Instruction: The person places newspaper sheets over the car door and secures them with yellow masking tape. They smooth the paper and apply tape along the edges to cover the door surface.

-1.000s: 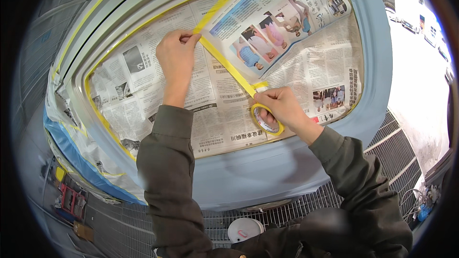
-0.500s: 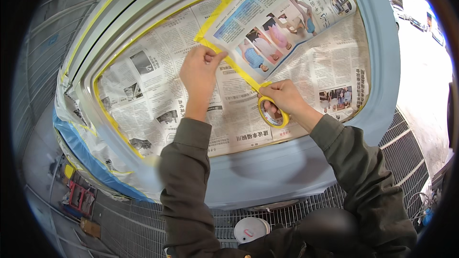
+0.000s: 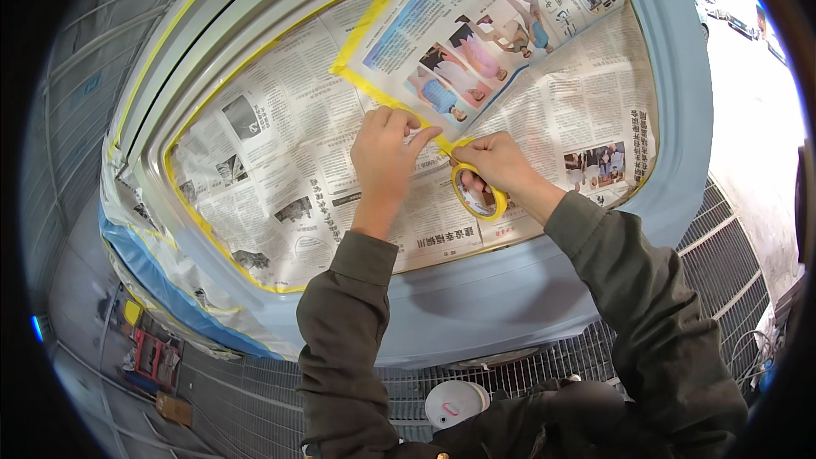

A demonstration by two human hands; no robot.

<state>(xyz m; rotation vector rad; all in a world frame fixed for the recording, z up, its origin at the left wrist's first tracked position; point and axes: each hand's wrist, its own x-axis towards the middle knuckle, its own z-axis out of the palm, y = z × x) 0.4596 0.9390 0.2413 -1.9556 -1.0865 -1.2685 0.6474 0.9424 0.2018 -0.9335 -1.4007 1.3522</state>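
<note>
A pale blue car body panel (image 3: 476, 306) has its window opening covered with newspaper sheets (image 3: 289, 161) edged in yellow masking tape (image 3: 374, 8). My left hand (image 3: 387, 153) presses a strip of yellow tape down on the lower edge of a colourful newspaper page (image 3: 484, 42). My right hand (image 3: 497, 166) holds a roll of yellow masking tape (image 3: 478, 194) just right of it, the strip running between both hands. Both sleeves are dark olive.
Metal floor grating (image 3: 722, 263) lies under and right of the panel. A white round lid or cup (image 3: 455, 404) sits near my body. Red tools (image 3: 153, 357) and a small cardboard box (image 3: 174, 408) lie at lower left. Blue and clear masking film (image 3: 161, 289) hangs off the panel's left edge.
My left hand slid right along the tape strip toward my right hand. The right hand with the roll stayed near the strip's lower end, so the hands are now close together.
</note>
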